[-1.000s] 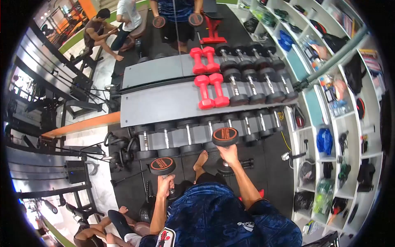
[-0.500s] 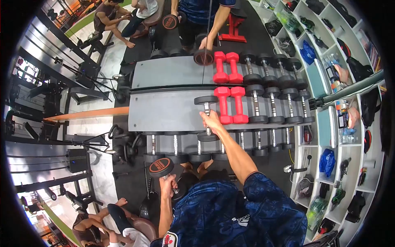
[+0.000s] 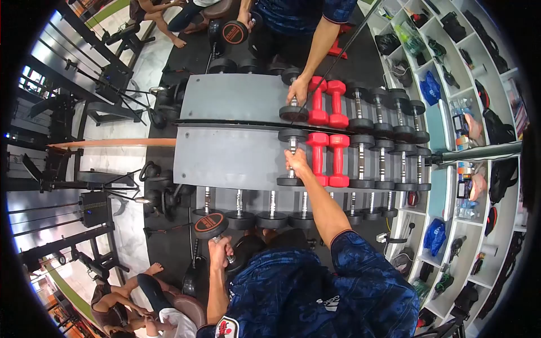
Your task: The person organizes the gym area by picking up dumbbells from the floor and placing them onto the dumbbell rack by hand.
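My right hand (image 3: 296,162) is wrapped round the chrome handle of a black-headed dumbbell (image 3: 292,136) at the upper shelf (image 3: 225,158). That dumbbell lies lengthwise, front to back, just left of two red dumbbells (image 3: 318,158). It looks set down on the grey surface. Low at my left side, my left hand (image 3: 220,252) closes round the handle of another dumbbell (image 3: 211,224). Its black head has an orange ring with lettering, and its other head is partly hidden by my hand and body.
Black dumbbells (image 3: 383,160) line the shelf's right end, and more lie on the lower tier (image 3: 273,219). A mirror behind reflects everything. White cubbies (image 3: 451,253) with bags stand at right, cable machines (image 3: 67,225) at left. Two people sit at lower left, one in a white top (image 3: 176,322).
My right hand has brought its dumbbell back and down against the shelf, beside the red pair. My left hand keeps its dumbbell low at my side. The view has shifted slightly.
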`<state>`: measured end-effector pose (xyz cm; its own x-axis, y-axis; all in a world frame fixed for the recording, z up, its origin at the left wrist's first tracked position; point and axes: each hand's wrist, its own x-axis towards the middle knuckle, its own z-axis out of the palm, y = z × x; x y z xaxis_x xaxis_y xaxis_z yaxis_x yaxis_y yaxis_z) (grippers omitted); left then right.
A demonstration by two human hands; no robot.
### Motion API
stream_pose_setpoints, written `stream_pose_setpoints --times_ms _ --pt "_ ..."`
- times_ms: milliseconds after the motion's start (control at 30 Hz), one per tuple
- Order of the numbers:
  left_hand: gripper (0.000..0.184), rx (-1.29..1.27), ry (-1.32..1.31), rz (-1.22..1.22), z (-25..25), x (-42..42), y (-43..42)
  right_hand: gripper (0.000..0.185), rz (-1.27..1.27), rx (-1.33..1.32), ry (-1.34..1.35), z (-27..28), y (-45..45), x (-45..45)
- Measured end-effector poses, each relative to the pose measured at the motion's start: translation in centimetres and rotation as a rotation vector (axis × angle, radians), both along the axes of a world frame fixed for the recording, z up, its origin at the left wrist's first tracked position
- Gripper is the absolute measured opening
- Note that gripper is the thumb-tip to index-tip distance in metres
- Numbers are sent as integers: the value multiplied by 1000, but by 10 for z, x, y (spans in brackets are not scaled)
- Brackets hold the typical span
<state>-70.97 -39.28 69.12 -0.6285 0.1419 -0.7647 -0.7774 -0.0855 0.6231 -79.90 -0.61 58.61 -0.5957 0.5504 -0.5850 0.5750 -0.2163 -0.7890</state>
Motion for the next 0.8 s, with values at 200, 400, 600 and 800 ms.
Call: stream_pose_setpoints --times_ms 200,400,600,800 --pt "21 -33 -32 -165 -6 -45 31 21 -47 35 -100 -7 -5 -5" --pt "23 5 43 -330 -37 -107 105 23 -144 3 -204 -11 -5 -11" --pt "21 -6 30 -380 -61 -164 195 20 -167 53 -301 14 -9 -19" --pt "18 -130 53 -389 -85 -189 246 23 -166 83 -345 15 -8 -21"
